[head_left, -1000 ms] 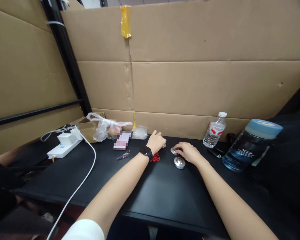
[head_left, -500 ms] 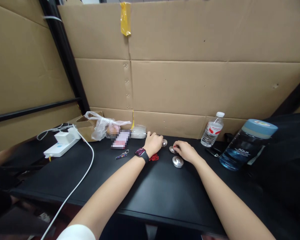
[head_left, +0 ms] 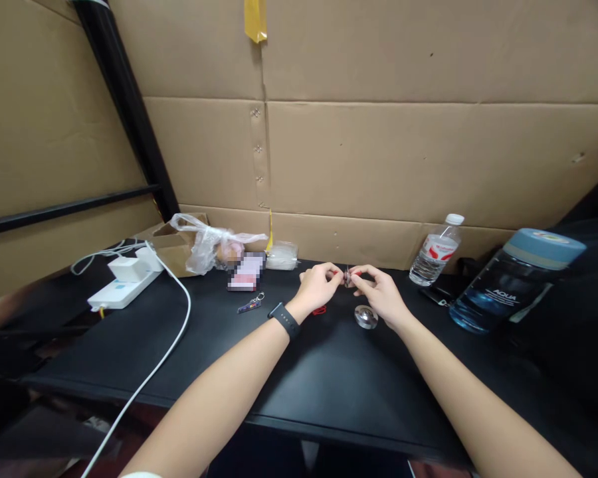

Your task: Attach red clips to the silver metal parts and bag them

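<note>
My left hand [head_left: 321,287] is closed at the fingertips on a small metal cymbal with a bit of red at its back. Facing it, my right hand [head_left: 379,292] pinches a second small metal cymbal [head_left: 348,276], also with red at its back. The two thin discs stand on edge, face to face and very close; I cannot tell whether they touch. Fingers hide most of both. Below my right hand a round, domed silvery metal piece [head_left: 366,317] lies on the black table [head_left: 329,378]. A loop of red cord [head_left: 319,310] lies beside my left wrist.
A water bottle [head_left: 436,251] and a large blue-lidded bottle [head_left: 508,285] stand at right. Leftward are a keychain [head_left: 250,305], a phone [head_left: 247,272], a clear packet [head_left: 282,255], a plastic bag [head_left: 206,249] and a white power strip [head_left: 124,290]. A cardboard wall [head_left: 379,166] rises behind.
Both cymbals have been lifted off the table and brought together, upright, between my hands. My hands have moved closer to each other. The domed metal piece stays on the table.
</note>
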{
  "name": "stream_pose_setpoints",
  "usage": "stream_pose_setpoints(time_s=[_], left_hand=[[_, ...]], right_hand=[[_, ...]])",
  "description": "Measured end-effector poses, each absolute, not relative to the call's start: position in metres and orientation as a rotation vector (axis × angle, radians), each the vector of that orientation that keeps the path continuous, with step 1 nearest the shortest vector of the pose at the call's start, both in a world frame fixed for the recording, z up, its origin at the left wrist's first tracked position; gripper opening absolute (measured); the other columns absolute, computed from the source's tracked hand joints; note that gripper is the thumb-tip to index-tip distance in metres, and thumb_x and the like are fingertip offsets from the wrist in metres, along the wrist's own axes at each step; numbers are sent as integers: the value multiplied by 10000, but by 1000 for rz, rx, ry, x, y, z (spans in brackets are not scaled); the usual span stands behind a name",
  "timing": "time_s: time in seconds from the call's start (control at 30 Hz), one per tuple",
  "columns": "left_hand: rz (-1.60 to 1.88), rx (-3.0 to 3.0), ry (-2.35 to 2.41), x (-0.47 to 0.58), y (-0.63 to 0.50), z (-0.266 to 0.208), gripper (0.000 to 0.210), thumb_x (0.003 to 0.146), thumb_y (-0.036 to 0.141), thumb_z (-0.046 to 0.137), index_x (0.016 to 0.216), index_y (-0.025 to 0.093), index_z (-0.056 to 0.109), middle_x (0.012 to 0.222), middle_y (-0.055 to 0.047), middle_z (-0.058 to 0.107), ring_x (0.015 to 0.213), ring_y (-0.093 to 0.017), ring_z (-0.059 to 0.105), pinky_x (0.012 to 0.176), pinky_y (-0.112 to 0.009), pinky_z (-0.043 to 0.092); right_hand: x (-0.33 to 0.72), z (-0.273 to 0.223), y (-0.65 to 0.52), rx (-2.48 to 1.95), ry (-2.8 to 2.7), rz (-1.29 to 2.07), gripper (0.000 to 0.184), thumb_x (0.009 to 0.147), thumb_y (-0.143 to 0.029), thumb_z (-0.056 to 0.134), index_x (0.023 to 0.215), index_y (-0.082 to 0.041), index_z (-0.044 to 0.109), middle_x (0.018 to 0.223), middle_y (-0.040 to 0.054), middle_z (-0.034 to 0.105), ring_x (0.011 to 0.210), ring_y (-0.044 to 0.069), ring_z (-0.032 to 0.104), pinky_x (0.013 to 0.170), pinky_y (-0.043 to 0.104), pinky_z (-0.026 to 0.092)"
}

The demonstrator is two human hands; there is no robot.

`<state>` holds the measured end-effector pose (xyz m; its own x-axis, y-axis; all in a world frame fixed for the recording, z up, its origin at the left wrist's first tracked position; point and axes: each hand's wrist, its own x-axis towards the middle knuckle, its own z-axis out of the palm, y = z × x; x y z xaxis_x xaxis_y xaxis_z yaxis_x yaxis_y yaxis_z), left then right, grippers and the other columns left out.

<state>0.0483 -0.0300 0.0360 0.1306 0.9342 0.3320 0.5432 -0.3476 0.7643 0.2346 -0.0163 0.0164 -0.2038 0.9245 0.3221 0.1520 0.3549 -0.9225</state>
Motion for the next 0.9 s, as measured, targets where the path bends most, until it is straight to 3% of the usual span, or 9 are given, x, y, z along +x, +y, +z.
stream_pose_setpoints(time_s=[0.1, 0.2, 0.4, 0.63, 0.9], left_hand=[[1113, 1945, 1431, 50, -31, 36, 202, 919, 376, 563, 898, 258, 725, 878, 21, 783, 911, -179, 710, 898, -315, 455], [1094, 1972, 1484, 50, -32, 35, 207, 914, 379, 566, 901, 260, 734, 887, 12, 783, 898, -189, 706, 898, -333, 437], [1074, 2085, 1515, 49, -31, 31, 198, 910, 372, 568, 872, 265, 730, 897, 16, 782, 905, -196, 700, 895, -359, 392], [1050, 2155, 1540, 48, -31, 31, 206, 926, 357, 553, 873, 266, 731, 917, 10, 782, 929, -201, 691, 913, -383, 357], [1026, 2225, 1483, 47, -30, 31, 223, 943, 369, 531, 908, 286, 736, 934, 20, 776, 938, -203, 681, 899, -374, 377]], right_hand=[[233, 18, -20, -971, -1553, 1034, 380, 811, -530, 745, 945, -188, 648, 1153, 103, 706, 891, 208, 730, 673, 272, 588], [233, 20, -22, -975, -1511, 1115, 395, 797, -528, 760, 958, -189, 639, 1132, 96, 703, 895, 215, 741, 685, 273, 606], [234, 22, -24, -977, -1465, 1225, 494, 803, -445, 782, 1222, -251, 609, 1170, 92, 693, 851, 219, 766, 693, 290, 635], [236, 22, -24, -970, -1445, 1321, 448, 820, -397, 785, 1222, -229, 677, 1197, 114, 697, 885, 247, 772, 796, 353, 653], [242, 21, -22, -925, -1590, 1271, 626, 699, -329, 876, 1262, -216, 626, 1184, 105, 695, 876, 238, 762, 813, 381, 631]])
